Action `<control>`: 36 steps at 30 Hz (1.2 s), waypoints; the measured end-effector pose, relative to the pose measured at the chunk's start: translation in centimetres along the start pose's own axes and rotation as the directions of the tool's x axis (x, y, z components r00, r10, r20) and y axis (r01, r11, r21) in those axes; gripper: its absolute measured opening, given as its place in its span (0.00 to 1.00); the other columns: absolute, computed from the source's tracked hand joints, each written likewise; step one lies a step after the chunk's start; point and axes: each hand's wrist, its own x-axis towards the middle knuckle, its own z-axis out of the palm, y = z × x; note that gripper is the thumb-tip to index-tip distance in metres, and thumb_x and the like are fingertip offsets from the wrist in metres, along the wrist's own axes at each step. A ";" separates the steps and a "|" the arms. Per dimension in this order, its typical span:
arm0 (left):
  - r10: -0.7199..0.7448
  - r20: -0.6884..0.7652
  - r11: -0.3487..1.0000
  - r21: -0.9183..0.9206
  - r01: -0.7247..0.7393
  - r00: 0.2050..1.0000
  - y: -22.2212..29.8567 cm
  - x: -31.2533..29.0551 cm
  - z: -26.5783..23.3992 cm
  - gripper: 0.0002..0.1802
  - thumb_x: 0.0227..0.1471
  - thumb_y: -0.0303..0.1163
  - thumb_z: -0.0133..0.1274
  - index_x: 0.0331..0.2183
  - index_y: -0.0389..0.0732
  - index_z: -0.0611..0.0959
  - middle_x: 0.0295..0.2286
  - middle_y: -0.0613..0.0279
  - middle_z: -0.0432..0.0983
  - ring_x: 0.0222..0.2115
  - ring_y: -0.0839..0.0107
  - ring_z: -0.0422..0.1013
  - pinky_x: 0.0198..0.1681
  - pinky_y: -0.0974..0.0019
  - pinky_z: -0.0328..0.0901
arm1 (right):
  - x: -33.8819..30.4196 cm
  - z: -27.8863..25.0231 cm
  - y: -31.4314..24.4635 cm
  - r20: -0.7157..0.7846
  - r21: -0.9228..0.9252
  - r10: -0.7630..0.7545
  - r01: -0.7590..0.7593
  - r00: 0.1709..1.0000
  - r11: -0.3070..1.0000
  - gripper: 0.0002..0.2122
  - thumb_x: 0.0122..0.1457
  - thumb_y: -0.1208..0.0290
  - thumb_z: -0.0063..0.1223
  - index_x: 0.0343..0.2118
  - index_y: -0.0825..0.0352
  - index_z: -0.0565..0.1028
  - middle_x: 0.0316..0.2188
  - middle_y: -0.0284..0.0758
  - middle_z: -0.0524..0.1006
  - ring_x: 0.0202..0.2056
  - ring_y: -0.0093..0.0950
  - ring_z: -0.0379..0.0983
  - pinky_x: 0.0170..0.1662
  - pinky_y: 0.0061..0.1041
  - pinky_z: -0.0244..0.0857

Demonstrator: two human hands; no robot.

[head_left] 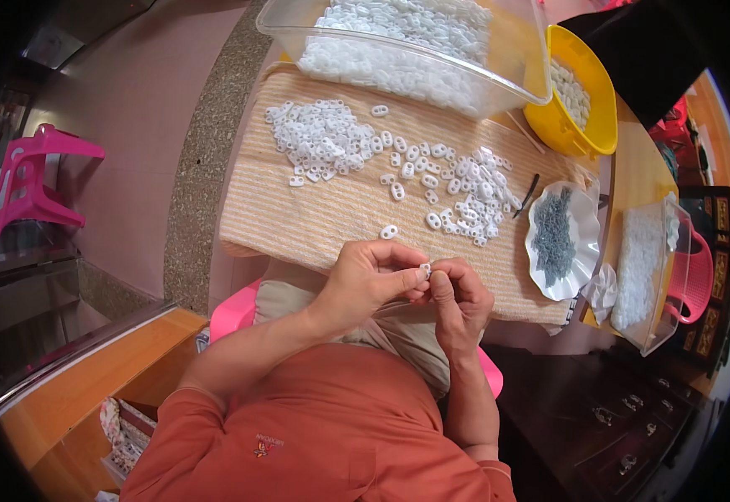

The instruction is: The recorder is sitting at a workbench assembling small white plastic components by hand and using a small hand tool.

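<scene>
Between thumb and fingers my left hand (369, 280) pinches a small white plastic piece (425, 269), just off the near edge of the cloth-covered table. My right hand (462, 301) meets it there, thumb and fingertips closed against the right side of the piece. Whatever sits in the right fingertips is too small to make out. Beyond my hands lies a single white oval piece with two holes (389, 232). Farther off are a heap of small white plastic pieces (323, 138) on the left and a looser pile of two-holed oval pieces (478, 197) on the right.
A striped cloth (298, 217) covers the table. At the back stands a clear bin (415, 42) of white pieces, beside a yellow basin (603, 100). A white wavy-rimmed dish (584, 251) of small grey parts and a thin black tool (528, 191) lie at right. A pink stool (30, 188) stands left.
</scene>
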 end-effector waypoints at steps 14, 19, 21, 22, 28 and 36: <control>0.016 -0.048 0.999 0.031 -0.015 0.999 -0.6 -0.4 -0.1 0.08 0.50 0.22 0.56 0.35 0.31 0.80 0.27 0.60 0.78 0.27 0.77 0.74 0.32 0.74 0.70 | -0.3 -0.4 0.5 0.045 -0.013 0.046 -0.046 0.998 0.999 0.05 0.54 0.77 0.50 0.33 0.69 0.75 0.30 0.36 0.75 0.32 0.30 0.72 0.36 0.24 0.64; -0.004 -0.045 1.000 -0.015 0.003 0.999 -0.5 -0.4 -0.3 0.08 0.50 0.22 0.56 0.35 0.32 0.80 0.28 0.60 0.78 0.28 0.77 0.74 0.33 0.73 0.71 | 0.1 -0.6 0.6 0.085 -0.055 -0.002 0.006 0.996 0.998 0.06 0.55 0.77 0.49 0.35 0.69 0.75 0.30 0.37 0.75 0.33 0.30 0.73 0.37 0.24 0.65; -0.013 -0.043 1.000 -0.028 0.012 0.999 -0.4 -0.4 -0.3 0.08 0.50 0.22 0.56 0.35 0.32 0.80 0.28 0.60 0.78 0.28 0.76 0.74 0.33 0.73 0.71 | 0.2 -0.7 0.7 0.092 -0.072 -0.023 0.030 0.995 0.997 0.07 0.55 0.77 0.48 0.35 0.69 0.75 0.30 0.37 0.75 0.33 0.32 0.73 0.37 0.26 0.64; -0.017 -0.050 1.000 -0.012 0.016 0.999 -0.4 -0.4 -0.4 0.08 0.50 0.22 0.56 0.35 0.32 0.80 0.28 0.60 0.78 0.28 0.76 0.74 0.33 0.73 0.71 | 0.2 -0.8 0.8 0.099 -0.089 -0.046 0.055 0.994 0.995 0.07 0.55 0.77 0.47 0.35 0.69 0.75 0.30 0.38 0.75 0.32 0.33 0.72 0.36 0.28 0.64; 0.007 0.005 0.998 0.061 -0.007 1.000 -0.6 -0.7 -0.6 0.11 0.52 0.24 0.55 0.39 0.29 0.78 0.31 0.59 0.77 0.31 0.77 0.74 0.35 0.75 0.70 | 0.0 -1.3 1.2 0.212 -0.227 -0.198 0.245 0.957 0.942 0.04 0.62 0.78 0.44 0.33 0.71 0.72 0.27 0.27 0.70 0.28 0.14 0.66 0.32 0.13 0.61; 0.021 0.055 0.996 0.089 -0.025 0.998 -0.9 -0.8 -0.7 0.11 0.52 0.23 0.55 0.39 0.29 0.78 0.30 0.60 0.77 0.31 0.78 0.73 0.36 0.75 0.70 | 0.1 -1.1 0.6 0.214 -0.190 -0.257 0.298 0.943 0.935 0.06 0.62 0.78 0.44 0.28 0.71 0.71 0.24 0.30 0.71 0.25 0.16 0.68 0.29 0.15 0.63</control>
